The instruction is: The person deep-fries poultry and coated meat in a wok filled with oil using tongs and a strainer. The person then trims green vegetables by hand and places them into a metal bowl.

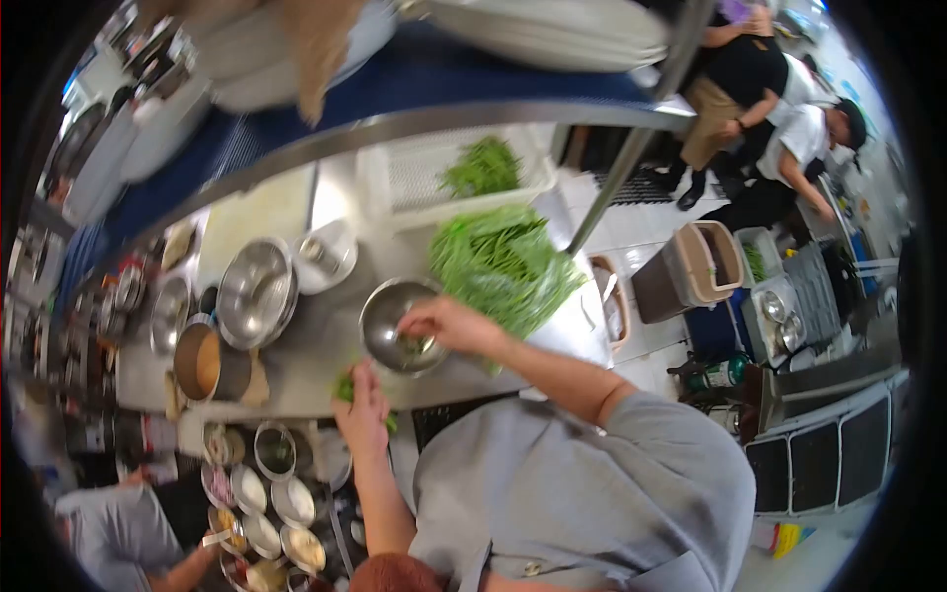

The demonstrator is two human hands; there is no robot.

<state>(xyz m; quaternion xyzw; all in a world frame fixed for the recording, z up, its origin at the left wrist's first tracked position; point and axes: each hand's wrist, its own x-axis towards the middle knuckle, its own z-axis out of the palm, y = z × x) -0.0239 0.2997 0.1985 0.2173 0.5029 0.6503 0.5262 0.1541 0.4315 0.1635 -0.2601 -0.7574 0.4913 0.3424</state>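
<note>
A bunch of green leafy herbs [345,386] is in my left hand [364,414], the fingers wrapped round it at the counter's front edge; leaves stick out on both sides. My right hand [430,323] reaches over a steel mixing bowl [380,308], its fingers drawn together and pointing down. Whatever those fingers hold is too small to make out. Some green bits [418,345] lie in the bowl. Just beyond it, a large heap of long green stems in a clear plastic bag [503,261] rests on the steel counter [326,367].
A white perforated crate [395,178] with greens stands behind the bag. Left of my bowl are more steel bowls [258,293] and a pot of brown liquid [205,363]. A shelf [424,116] with plates hangs above. Small ingredient containers [293,501] sit lower left. Co-workers stand nearby.
</note>
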